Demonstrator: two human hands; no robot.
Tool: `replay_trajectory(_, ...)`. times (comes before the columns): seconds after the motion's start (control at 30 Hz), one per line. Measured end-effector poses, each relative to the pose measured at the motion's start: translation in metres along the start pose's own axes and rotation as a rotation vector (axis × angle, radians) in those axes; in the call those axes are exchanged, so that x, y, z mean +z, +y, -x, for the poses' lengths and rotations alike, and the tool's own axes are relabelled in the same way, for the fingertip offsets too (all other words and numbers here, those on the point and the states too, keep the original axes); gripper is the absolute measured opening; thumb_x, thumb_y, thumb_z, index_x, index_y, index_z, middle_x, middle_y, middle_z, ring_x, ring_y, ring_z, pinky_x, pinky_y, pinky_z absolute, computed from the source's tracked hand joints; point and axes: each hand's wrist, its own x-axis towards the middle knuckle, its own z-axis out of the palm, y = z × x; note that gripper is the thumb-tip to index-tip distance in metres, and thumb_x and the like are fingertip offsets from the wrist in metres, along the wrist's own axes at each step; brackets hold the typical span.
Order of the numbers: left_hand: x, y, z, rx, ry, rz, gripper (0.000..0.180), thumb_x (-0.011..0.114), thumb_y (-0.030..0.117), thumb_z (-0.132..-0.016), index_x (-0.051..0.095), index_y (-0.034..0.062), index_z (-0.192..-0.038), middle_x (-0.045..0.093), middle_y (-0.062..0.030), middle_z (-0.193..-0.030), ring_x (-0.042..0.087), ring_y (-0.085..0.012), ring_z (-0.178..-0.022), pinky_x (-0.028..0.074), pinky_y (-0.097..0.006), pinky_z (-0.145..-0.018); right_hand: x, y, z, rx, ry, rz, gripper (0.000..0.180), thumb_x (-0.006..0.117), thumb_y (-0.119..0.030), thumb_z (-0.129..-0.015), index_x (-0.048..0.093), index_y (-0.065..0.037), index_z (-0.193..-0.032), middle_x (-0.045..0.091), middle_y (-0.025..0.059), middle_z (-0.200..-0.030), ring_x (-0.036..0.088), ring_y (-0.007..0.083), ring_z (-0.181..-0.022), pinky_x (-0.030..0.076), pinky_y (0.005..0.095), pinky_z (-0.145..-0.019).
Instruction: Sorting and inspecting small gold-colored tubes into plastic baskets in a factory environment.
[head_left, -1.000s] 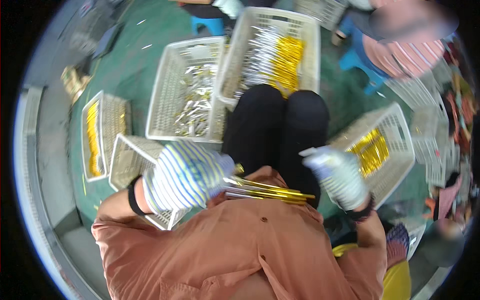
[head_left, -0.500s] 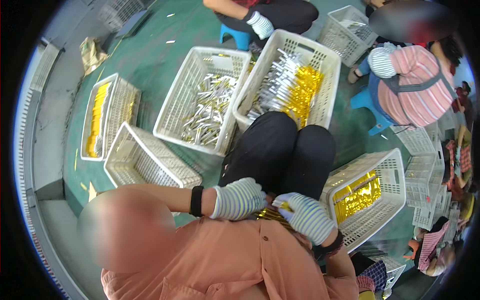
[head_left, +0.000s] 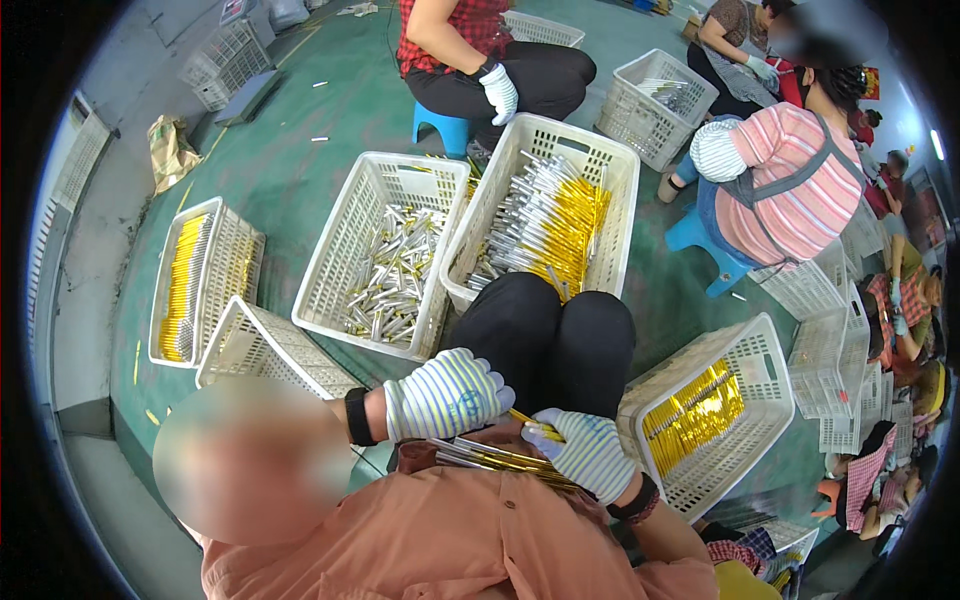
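Observation:
My left hand (head_left: 450, 395), in a striped knit glove, is closed just above my lap. A thin gold stick (head_left: 527, 418) runs from its fingers to my right hand (head_left: 590, 450), similarly gloved and pinching the stick's other end. Its exact kind I cannot make out. Beneath both hands, several long silver and gold sticks (head_left: 490, 456) lie across my lap against my orange shirt. The left fingertips are partly hidden behind the glove's back.
Before my knees stand a crate of silver-and-gold sticks (head_left: 625, 225) and a crate of short silver pieces (head_left: 312, 290). A crate with gold sticks (head_left: 775, 400) is at my right, another (head_left: 217, 300) at far left. Co-workers sit on blue stools (head_left: 440, 128) ahead.
The view has shifted, bringing more of the room ahead into sight. My hands have drawn slightly apart, and a gold stick now shows between them. More of the lap bundle is visible.

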Motion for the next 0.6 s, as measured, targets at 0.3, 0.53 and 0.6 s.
replay_trajectory(0.3,-0.013,0.003,-0.001,0.054,-0.131,0.074,0.016,0.061,0.027,-0.097,0.065,0.0119,-0.102,0.066,-0.0070,-0.077,0.069,-0.0278,-0.071,0.053,-0.043,-0.060,0.002,-0.015,-0.005,-0.123,0.000,0.069,0.033,0.065,-0.038,-0.099,0.073,-0.009,-0.112,0.073,0.0192,-0.087,0.071,0.0400,-0.078,0.056,0.0476,-0.069)
replay_trajectory(0.53,-0.047,0.012,0.013,-0.010,-0.245,0.613,0.047,0.056,0.026,-0.107,0.052,0.0105,-0.151,0.068,-0.0107,-0.068,0.067,-0.0272,-0.051,0.050,-0.036,-0.043,-0.014,-0.019,0.010,-0.338,-0.062,0.307,0.027,0.066,-0.033,-0.093,0.069,-0.008,-0.100,0.070,0.0126,-0.078,0.070,0.0343,-0.072,0.055,0.0446,-0.064)
replay_trajectory(0.6,-0.050,0.018,0.014,0.174,-0.128,0.014,0.041,0.057,0.025,-0.106,0.060,0.0076,-0.143,0.073,-0.0109,-0.078,0.073,-0.0290,-0.064,0.058,-0.040,-0.055,-0.016,-0.013,0.021,-0.285,0.022,0.073,0.027,0.066,-0.032,-0.095,0.072,-0.006,-0.098,0.072,0.0139,-0.079,0.071,0.0358,-0.073,0.056,0.0446,-0.065)
